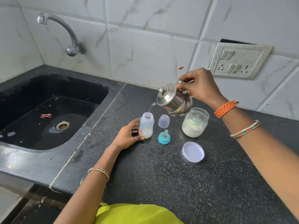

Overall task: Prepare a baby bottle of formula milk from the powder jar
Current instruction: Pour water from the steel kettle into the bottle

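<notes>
Step in hand: water is being poured; a thin stream runs from the small lidded steel kettle [174, 101] into the open mouth of the translucent plastic baby bottle [146, 125], mid-worktop right of the sink.
Hands: right hand [199, 87] clamped on the kettle's handle, tilting it; left hand [127, 135] curled round the bottle's lower body, steadying it upright on the speckled black worktop [161, 175].
Bottle contents: whitish powder or milk at the bottom, level low.
Other containers: clear glass powder jar [195, 122], right of the bottle, open, about half full of white powder; its round white lid [193, 151] lies nearer.
Next move: judged, level the kettle once full enough, then fit the teal-ringed teat [164, 137] lying just right of the bottle; the clear dome cap [163, 121] stands behind it.
</notes>
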`<state>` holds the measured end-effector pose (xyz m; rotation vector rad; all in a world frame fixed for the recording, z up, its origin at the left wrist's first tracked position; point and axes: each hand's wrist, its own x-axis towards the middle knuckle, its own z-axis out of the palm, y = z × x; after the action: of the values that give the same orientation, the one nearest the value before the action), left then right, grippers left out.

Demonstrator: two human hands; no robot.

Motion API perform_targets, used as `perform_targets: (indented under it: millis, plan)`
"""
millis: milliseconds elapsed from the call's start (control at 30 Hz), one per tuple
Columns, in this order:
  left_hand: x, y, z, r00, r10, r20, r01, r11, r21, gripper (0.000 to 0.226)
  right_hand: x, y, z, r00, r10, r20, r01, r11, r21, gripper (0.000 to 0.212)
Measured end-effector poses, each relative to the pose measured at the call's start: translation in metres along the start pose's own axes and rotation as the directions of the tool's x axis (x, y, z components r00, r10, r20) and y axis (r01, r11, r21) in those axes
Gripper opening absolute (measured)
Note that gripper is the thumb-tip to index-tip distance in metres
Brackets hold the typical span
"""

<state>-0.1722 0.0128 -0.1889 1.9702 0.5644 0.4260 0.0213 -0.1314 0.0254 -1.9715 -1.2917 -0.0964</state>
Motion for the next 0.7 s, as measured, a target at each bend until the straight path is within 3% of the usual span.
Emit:
perform_targets:
  millis: [167,700]
  plan:
    - [-0.0003,0.0004,0.0007,1.0,-0.007,-0.012,0.007,1.0,0.016,0.098,0.0,0.0,0.0023,1.0,0.001,-0.006,-0.001,1.0,0.004,0.017]
    - [0.0014,-0.0033,0.0004,1.0,-0.009,-0.024,0.01,0.999,0.044,0.088,0.0028,-0.0007,-0.0005,1.0,0.006,-0.018,-0.006,1.0,0.0,0.014]
